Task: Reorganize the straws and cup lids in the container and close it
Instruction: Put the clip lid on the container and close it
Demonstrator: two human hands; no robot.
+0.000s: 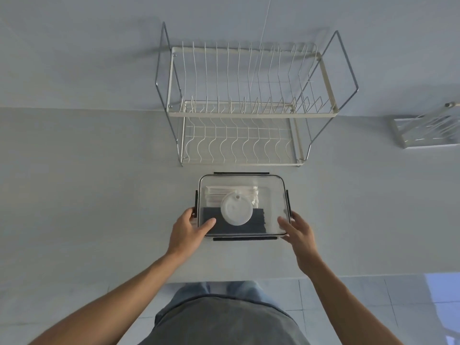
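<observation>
A clear rectangular container (272, 185) with black side clips stands on the white counter, its transparent lid lying on top. Through the lid I see white wrapped straws (216, 194) along the far side, dark straws (258, 224) along the near side, and a stack of white round cup lids (236, 211) in the middle. My left hand (189, 230) grips the container's near left corner, thumb on the lid. My right hand (297, 229) grips the near right corner, thumb on the lid too.
A two-tier white wire dish rack (246, 108) with chrome legs stands right behind the container, against the wall. A smaller metal rack (425, 131) sits at the far right. The counter's front edge (236, 280) runs just below my wrists.
</observation>
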